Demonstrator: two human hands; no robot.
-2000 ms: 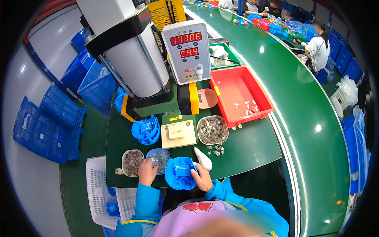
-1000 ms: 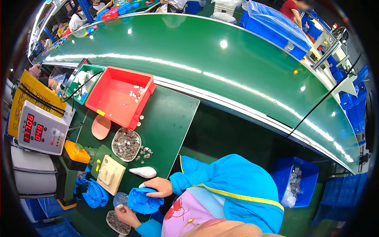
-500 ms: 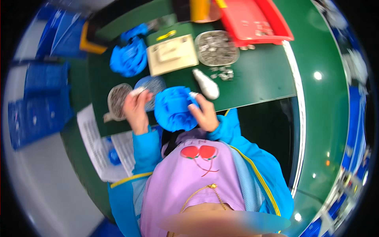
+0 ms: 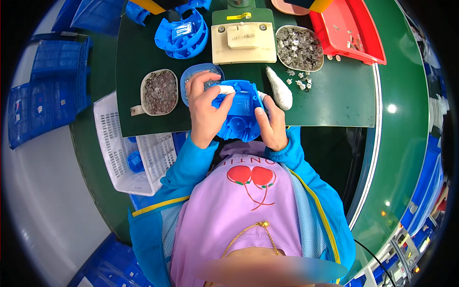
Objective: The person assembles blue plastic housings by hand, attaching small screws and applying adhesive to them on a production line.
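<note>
A round blue plastic housing, its ribbed inside facing up, is held in front of my body. My right hand grips its right edge, thumb on the rim. My left hand is over its upper left edge, thumb and a white-wrapped fingertip pinched together. Anything in that pinch is hidden or too small to make out. Just beyond my left hand is a blue dish of small metal pieces. Left of it sits a cream dish of dark small parts.
A cream fixture block stands ahead, beside another blue housing. To the right are a white wrapped, tapering object, a dish of metal clips, scattered clips and a red tray. A white basket is at lower left.
My left hand has gone from beside the small-parts dishes to the housing's upper left edge. My right hand still holds the housing. The whole view has shifted and turned.
</note>
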